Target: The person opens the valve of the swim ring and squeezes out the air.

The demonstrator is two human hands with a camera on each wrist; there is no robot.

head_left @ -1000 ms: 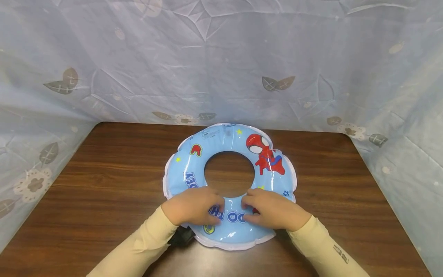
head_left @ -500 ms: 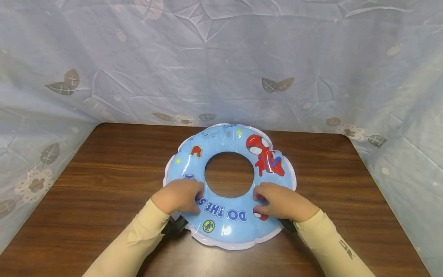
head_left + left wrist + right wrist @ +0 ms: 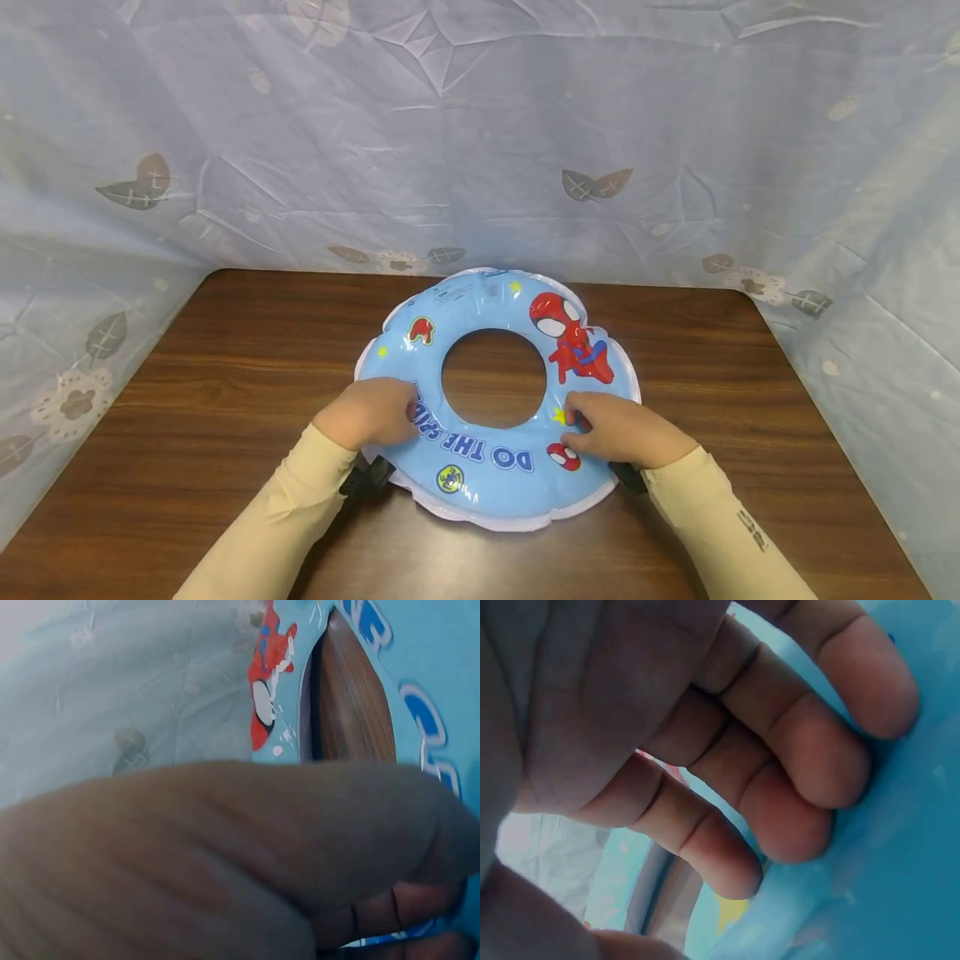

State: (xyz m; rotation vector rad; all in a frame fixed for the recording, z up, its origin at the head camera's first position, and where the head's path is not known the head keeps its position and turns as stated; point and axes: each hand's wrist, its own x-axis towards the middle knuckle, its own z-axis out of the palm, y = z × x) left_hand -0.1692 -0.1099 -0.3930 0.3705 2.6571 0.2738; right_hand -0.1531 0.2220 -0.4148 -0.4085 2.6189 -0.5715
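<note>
A light blue inflatable swim ring (image 3: 495,492) with white edging, red cartoon figures and blue lettering lies flat on the table. My left hand (image 3: 377,412) rests on its left side, over part of the lettering. In the left wrist view the thumb (image 3: 360,825) stretches over the ring's surface and the other fingers are mostly hidden under it. On the right side of the ring is my right hand (image 3: 626,427), its bent fingertips (image 3: 791,825) touching the blue plastic without gripping it. The ring looks soft, with puckered edges.
Under the ring is a dark brown wooden table (image 3: 247,392). A pale patterned curtain (image 3: 480,133) hangs close behind the table and along both sides. Dark wrist straps (image 3: 367,477) sit below the hands.
Both hands have slid outward over the ring, the left one to the left and the right one to the right, uncovering more lettering. The ring has hardly moved.
</note>
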